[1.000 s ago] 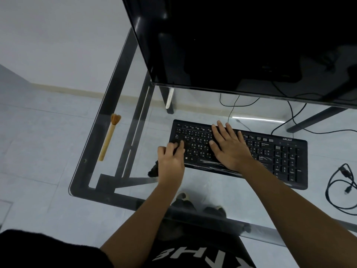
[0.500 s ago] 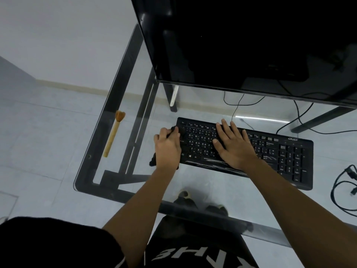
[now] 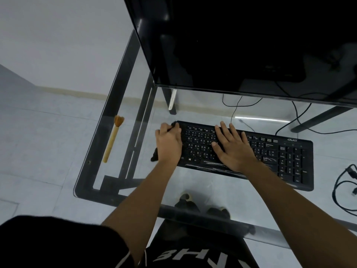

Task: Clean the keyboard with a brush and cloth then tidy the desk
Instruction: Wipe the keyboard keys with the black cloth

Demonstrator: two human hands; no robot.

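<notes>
I saw left hand gripping black cloth at left end of black rectangular keyboard | right hand lay flat on keys, fingers spread | keyboard ran left-right | tan wooden brush pointed bristles away

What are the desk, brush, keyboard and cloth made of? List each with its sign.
Desk: clear glossy glass; floor and shoes show through it.
Brush: pale matte handle, probably wood or bamboo; tan bristles, fibre unclear.
Keyboard: black plastic by its look, moulded matte keys.
Cloth: dark soft fabric, crumpled under the left hand.
</notes>
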